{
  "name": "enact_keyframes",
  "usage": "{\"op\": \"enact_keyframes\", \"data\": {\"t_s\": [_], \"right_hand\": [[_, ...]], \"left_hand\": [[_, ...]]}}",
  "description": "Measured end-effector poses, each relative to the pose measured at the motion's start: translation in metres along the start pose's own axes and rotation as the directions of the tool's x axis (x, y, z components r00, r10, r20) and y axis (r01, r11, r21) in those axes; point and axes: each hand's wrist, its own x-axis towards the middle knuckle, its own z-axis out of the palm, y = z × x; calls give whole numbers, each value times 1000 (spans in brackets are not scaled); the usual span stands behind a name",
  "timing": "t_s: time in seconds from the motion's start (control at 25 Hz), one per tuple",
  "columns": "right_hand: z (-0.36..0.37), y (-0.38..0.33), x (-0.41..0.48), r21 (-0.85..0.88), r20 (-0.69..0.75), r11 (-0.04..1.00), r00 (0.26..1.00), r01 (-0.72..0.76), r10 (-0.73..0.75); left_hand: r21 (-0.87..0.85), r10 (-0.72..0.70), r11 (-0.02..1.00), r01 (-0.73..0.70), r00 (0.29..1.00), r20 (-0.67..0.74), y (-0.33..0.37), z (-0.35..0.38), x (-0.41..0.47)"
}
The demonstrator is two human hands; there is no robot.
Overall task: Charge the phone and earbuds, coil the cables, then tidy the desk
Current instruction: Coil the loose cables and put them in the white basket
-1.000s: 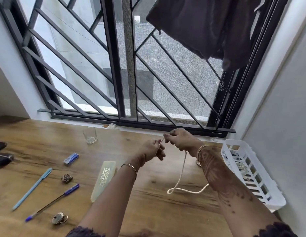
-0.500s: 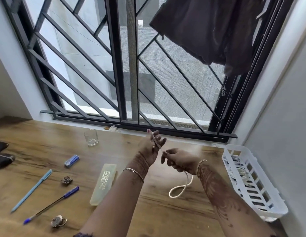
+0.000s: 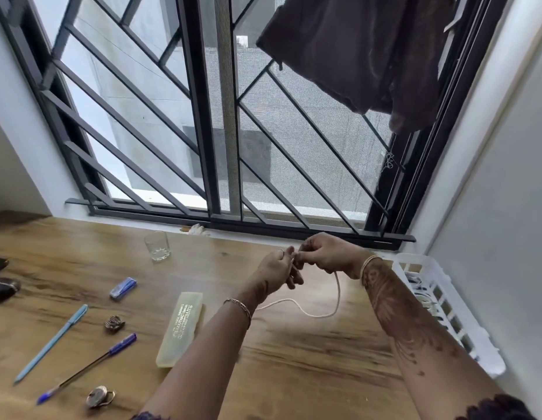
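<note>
Head cam: my L hand (image 3: 279,271) and R hand (image 3: 327,256) are back together over the far side of the wood desk (image 3: 294,374), near the sill. Half a sec ago L was lifted w/ fingers up and R sat lower; now R is up level w/ L. Both pinch the white cable (image 3: 319,315) at the fingertips, fingers curled in tight. The slack drops from R, sags, and runs back behind my L wrist, a longer loop than before. I read that as another turn going on, so coiling is midway. Can't spot phone or earbuds. On the desk: glass (image 3: 157,246), light blue pen (image 3: 51,344), dark blue pen (image 3: 88,368), pale case (image 3: 179,328). White basket (image 3: 488,359) at R holds more cables. Barred window behind, dark cloth (image 3: 354,50) hanging.
</note>
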Motion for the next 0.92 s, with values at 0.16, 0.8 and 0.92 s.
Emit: {"op": "enact_keyframes", "data": {"t_s": [0.16, 0.8, 0.92], "right_hand": [[-5, 2, 1, 134, -232, 988, 972, 78, -45], [28, -2, -7, -82, 36, 995, 997, -60, 64], [22, -3, -7, 35, -30, 999, 999, -27, 28]], "left_hand": [[-301, -80, 946, 121, 986, 143, 2, 0, -9], [-380, 10, 918, -113, 964, -264, 18, -3, 12], [46, 146, 989, -139, 958, -248, 4, -9, 5]]}}
